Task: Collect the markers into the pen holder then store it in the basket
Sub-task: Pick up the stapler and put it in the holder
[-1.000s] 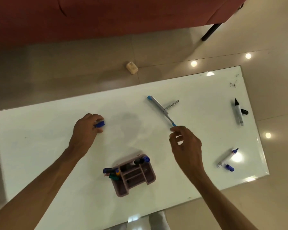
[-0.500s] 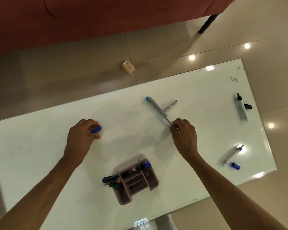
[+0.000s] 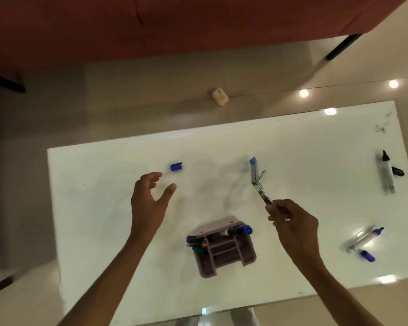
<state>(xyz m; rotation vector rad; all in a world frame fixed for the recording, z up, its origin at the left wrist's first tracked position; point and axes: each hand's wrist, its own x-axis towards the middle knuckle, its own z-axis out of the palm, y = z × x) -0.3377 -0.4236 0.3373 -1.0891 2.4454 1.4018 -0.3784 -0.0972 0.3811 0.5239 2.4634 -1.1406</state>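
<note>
Your right hand [image 3: 292, 222] pinches a silver marker [image 3: 257, 182], lifted just beyond the pen holder [image 3: 224, 251] on the white table [image 3: 104, 231]. Beyond the holder to the left, your left hand [image 3: 149, 203] hovers, fingers spread, near a blue cap [image 3: 176, 166].

Glossy beige floor [image 3: 151, 95], perhaps a red sofa [image 3: 174, 24], ceiling-light reflections [image 3: 303, 93]

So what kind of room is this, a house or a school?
Probably a living room at home, though I can't be sure. A glossy white low table stands on shiny beige floor tiles, and a big reddish-brown upholstered sofa sits just beyond it.
</note>
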